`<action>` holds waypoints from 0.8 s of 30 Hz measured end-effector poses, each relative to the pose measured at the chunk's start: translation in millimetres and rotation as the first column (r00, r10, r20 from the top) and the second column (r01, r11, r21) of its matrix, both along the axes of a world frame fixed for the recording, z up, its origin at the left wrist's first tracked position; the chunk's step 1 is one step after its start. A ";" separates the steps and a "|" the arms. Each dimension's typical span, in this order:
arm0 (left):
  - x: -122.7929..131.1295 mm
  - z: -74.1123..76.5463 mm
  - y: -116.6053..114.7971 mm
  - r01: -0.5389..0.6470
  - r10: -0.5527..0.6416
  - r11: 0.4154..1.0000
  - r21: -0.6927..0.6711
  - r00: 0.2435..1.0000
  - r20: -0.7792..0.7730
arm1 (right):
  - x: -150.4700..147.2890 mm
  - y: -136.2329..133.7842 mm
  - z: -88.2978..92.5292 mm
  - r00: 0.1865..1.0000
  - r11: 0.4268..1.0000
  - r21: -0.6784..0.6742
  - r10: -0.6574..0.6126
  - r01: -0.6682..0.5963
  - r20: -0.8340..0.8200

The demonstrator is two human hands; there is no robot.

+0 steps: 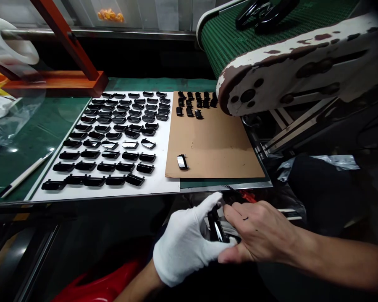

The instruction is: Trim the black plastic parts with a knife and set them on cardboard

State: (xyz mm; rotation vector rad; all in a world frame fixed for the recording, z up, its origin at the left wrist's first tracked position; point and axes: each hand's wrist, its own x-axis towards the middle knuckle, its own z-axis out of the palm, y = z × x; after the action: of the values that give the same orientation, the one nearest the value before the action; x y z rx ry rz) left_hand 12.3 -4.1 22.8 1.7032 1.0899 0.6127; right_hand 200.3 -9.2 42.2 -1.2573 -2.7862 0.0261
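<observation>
Head: left hand (185, 245), right hand (258, 231) grasp black part (215, 228); green bench (31, 140), conveyor (229, 35) beyond.

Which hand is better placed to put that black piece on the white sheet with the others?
Probably the left. The gloved left hand wraps the black piece and sits nearer the white sheet; the bare right hand reaches in from farther right.

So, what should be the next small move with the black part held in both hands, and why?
Probably lift the black part up onto the brown cardboard, near the lone piece. Both the left hand and the right hand grip it below the table edge, the cardboard has much bare space, and the white sheet is almost full.
</observation>
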 end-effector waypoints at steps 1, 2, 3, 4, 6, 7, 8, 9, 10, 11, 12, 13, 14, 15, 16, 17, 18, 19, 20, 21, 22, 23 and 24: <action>0.1 -0.3 0.4 -0.002 0.002 1.000 -0.008 1.000 0.000 | 0.2 0.2 -0.6 1.000 1.000 0.004 0.003 -0.003 -0.004; 0.1 -0.7 0.8 -0.002 0.002 1.000 -0.015 1.000 0.001 | 0.4 0.4 -1.0 1.000 1.000 0.009 0.007 -0.007 -0.009; 0.1 -1.1 1.1 -0.004 0.004 1.000 -0.022 1.000 0.001 | 0.5 0.5 -1.4 1.000 1.000 0.015 0.011 -0.011 -0.013; 0.2 -1.5 1.3 -0.004 0.004 1.000 -0.028 1.000 0.000 | 0.6 0.6 -1.7 1.000 1.000 0.022 0.013 -0.013 -0.015; 0.2 -2.3 1.5 -0.006 0.005 0.999 -0.041 1.000 -0.006 | 0.5 0.3 -2.1 1.000 0.999 0.037 0.011 -0.011 -0.011; 0.3 -2.8 1.6 -0.006 0.005 0.999 -0.046 1.000 -0.013 | 0.3 -0.1 -2.2 1.000 0.999 0.045 0.012 -0.011 -0.010; 0.4 -3.2 1.6 -0.008 0.006 0.999 -0.051 1.000 -0.024 | -0.1 -0.5 -2.3 1.000 0.999 0.051 0.015 -0.015 -0.010; 0.6 -3.7 1.6 -0.015 0.013 0.999 -0.050 0.999 -0.034 | -0.5 -0.9 -2.3 1.000 0.998 0.055 0.021 -0.020 -0.013; 0.7 -4.1 1.5 -0.024 0.022 0.999 -0.048 0.999 -0.045 | -1.0 -1.1 -2.3 0.999 0.998 0.054 0.028 -0.027 -0.019; 0.8 -4.5 1.5 -0.035 0.033 0.998 -0.046 0.998 -0.053 | -1.6 -1.2 -2.3 0.999 0.998 0.054 0.035 -0.033 -0.030; 0.8 -4.9 1.6 -0.044 0.041 0.998 -0.044 0.998 -0.055 | -2.1 -0.9 -2.3 0.998 0.998 0.056 0.043 -0.040 -0.045; 0.6 -5.3 1.7 -0.049 0.047 0.998 -0.041 0.998 -0.052 | -2.6 -0.5 -2.4 0.997 0.997 0.064 0.047 -0.043 -0.063; 0.3 -5.8 2.1 -0.049 0.048 0.998 -0.034 0.998 -0.046 | -3.0 0.2 -2.5 0.995 0.996 0.082 0.051 -0.043 -0.087; -0.3 -6.2 2.7 -0.049 0.048 0.999 -0.018 0.998 -0.039 | -3.1 0.8 -2.8 0.992 0.993 0.111 0.052 -0.039 -0.118; -1.0 -6.8 3.7 -0.047 0.047 0.999 0.008 0.998 -0.033 | -3.1 1.2 -3.3 0.986 0.989 0.145 0.047 -0.024 -0.157; -1.9 -7.4 5.1 -0.048 0.049 0.998 0.043 0.999 -0.024 | -2.8 1.1 -4.1 0.979 0.984 0.179 0.031 0.006 -0.204; -3.1 -7.9 6.9 -0.049 0.050 0.995 0.082 0.999 -0.018 | -2.2 0.3 -5.3 0.966 0.978 0.200 0.001 0.053 -0.260; -4.3 -8.4 9.1 -0.051 0.053 0.992 0.118 0.999 -0.014 | -1.4 -1.4 -7.1 0.945 0.976 0.188 -0.045 0.111 -0.324; -5.7 -8.5 11.5 -0.051 0.053 0.987 0.149 0.998 -0.014 | -0.4 -4.1 -9.7 0.910 0.975 0.135 -0.112 0.179 -0.400; -7.2 -8.1 14.2 -0.049 0.053 0.983 0.174 0.998 -0.015 | 0.8 -7.9 -13.3 0.857 0.968 0.035 -0.203 0.249 -0.474; -8.5 -7.3 16.9 -0.048 0.051 0.980 0.194 0.999 -0.011 | 2.0 -12.5 -18.1 0.787 0.946 -0.105 -0.315 0.308 -0.530; -9.6 -5.9 19.5 -0.050 0.049 0.976 0.212 0.999 0.012 | 3.2 -17.8 -23.9 0.709 0.900 -0.264 -0.435 0.346 -0.554; -10.5 -4.1 22.0 -0.050 0.039 0.973 0.227 0.998 0.052 | 4.1 -23.5 -30.8 0.633 0.835 -0.414 -0.547 0.363 -0.548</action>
State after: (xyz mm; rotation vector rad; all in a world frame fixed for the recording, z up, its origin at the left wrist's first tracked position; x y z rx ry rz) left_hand 1.9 17.9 18.7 1.8537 1.0585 0.8297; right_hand 204.4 -32.7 11.4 -1.5982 -1.8414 0.6902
